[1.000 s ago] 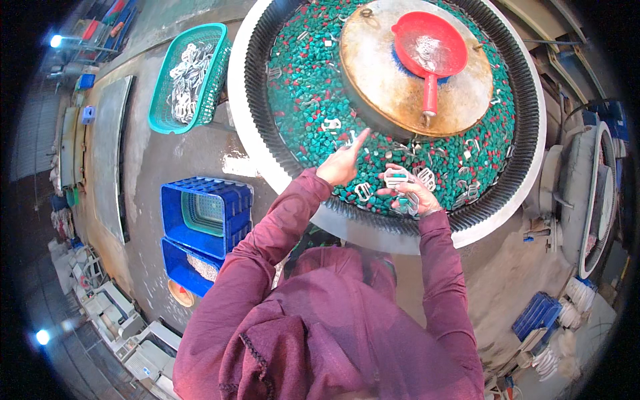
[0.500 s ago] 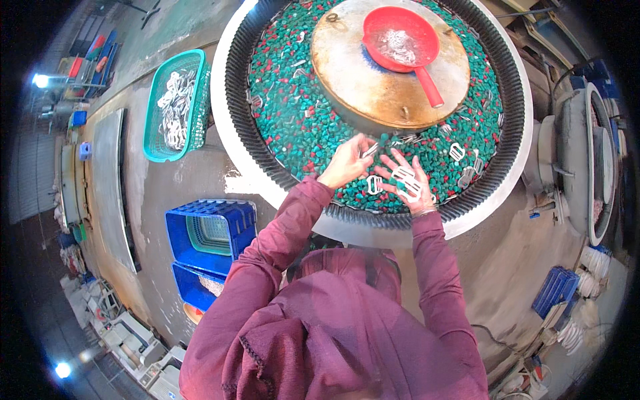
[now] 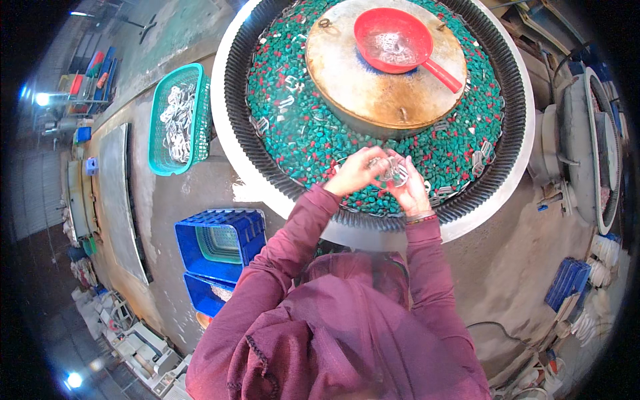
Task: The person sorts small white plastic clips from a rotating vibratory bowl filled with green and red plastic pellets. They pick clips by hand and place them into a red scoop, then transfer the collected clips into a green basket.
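Observation:
A big round tub (image 3: 507, 180) with a ribbed black wall holds green and red pellets (image 3: 313, 133) with shiny metal pieces scattered among them. Over its near side my left hand (image 3: 353, 172) and my right hand (image 3: 410, 187) meet, both closed around a small bunch of the metal pieces (image 3: 392, 170). A brown round lid (image 3: 373, 87) sits in the tub's middle with a red scoop (image 3: 393, 41) resting on it.
A teal basket (image 3: 179, 120) with several metal pieces stands on the floor to the left. Two blue crates (image 3: 220, 243) are stacked beside my left arm. Another round machine (image 3: 593, 147) is at the right, and blue trays (image 3: 567, 283) lie lower right.
My hands were apart over the pellets, the left picking and the right holding pieces. They have come together around the bunch of metal pieces.

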The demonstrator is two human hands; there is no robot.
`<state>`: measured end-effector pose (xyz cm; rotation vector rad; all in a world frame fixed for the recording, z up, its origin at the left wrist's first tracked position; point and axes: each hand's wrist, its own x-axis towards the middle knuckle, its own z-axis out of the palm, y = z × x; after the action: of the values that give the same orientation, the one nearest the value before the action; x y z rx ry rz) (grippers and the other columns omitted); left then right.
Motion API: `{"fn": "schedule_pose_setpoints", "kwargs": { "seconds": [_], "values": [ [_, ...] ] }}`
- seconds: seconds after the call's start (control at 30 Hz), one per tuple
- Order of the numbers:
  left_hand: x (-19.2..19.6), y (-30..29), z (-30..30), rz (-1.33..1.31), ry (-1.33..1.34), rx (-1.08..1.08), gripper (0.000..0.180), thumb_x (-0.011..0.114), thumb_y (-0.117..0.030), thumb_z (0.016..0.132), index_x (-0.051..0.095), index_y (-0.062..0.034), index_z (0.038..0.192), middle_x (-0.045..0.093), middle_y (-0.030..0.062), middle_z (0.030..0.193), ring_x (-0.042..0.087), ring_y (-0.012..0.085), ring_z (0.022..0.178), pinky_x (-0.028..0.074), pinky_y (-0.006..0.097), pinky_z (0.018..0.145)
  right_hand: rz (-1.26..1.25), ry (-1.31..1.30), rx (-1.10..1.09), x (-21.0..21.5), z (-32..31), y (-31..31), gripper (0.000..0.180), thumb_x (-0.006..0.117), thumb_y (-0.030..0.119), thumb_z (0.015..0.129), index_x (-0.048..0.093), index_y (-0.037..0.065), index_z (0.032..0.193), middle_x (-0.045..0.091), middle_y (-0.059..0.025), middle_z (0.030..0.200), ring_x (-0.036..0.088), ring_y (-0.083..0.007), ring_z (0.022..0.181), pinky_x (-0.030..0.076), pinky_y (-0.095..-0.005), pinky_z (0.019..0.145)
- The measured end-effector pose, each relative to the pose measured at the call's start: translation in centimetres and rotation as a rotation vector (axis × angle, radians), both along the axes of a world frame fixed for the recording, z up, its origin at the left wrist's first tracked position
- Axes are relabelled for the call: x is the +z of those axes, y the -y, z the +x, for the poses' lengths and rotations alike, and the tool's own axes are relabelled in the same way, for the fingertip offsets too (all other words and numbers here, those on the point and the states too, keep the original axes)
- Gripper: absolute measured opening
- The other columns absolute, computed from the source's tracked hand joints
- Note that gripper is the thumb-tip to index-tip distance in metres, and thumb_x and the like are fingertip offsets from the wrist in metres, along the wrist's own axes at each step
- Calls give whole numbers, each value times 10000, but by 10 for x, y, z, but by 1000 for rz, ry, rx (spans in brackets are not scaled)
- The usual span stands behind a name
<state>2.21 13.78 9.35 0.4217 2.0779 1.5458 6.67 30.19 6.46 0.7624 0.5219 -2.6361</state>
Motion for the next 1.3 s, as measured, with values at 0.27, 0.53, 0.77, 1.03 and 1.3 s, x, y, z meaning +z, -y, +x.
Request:
{"fn": "schedule_pose_setpoints", "kwargs": {
  "seconds": [0.27,0.53,0.77,1.03,1.3],
  "values": [
    [46,26,-44,69,380,49,224,520,-304,911,530,-80,910,558,-13,755,498,57,628,391,211,475,1490,-110,839,0,0,-28,313,413,239,937,450,-56,1035,587,-207,720,597,-273,494,469,-383,349],
    [108,-20,-186,-148,-217,145,404,566,-244,856,474,-58,1202,577,63,978,600,150,775,513,280,567,1188,-475,0,99,-161,-49,311,530,249,899,550,-60,930,617,-134,763,640,-191,607,480,-298,424],
    [119,-59,-226,-321,-747,287,655,609,-372,790,374,-3,1278,574,323,968,583,435,870,486,444,759,1679,-555,122,109,-182,-60,507,567,353,850,479,53,1248,587,-158,1115,607,-213,947,541,-316,615],
    [-92,52,-42,-592,-339,-827,315,737,-237,633,673,-67,891,628,138,703,635,288,697,518,391,675,1910,-255,1283,-96,-34,-45,594,663,281,757,444,130,1288,506,-118,1263,464,-336,1173,435,-471,911],
    [-151,21,2,-851,-448,-478,824,840,-186,453,481,-174,1194,412,125,1208,455,344,1057,506,457,772,1894,-329,1392,-148,-85,31,691,582,590,742,429,207,1297,377,-58,1342,299,-359,1279,258,-662,953]
  ]
}}
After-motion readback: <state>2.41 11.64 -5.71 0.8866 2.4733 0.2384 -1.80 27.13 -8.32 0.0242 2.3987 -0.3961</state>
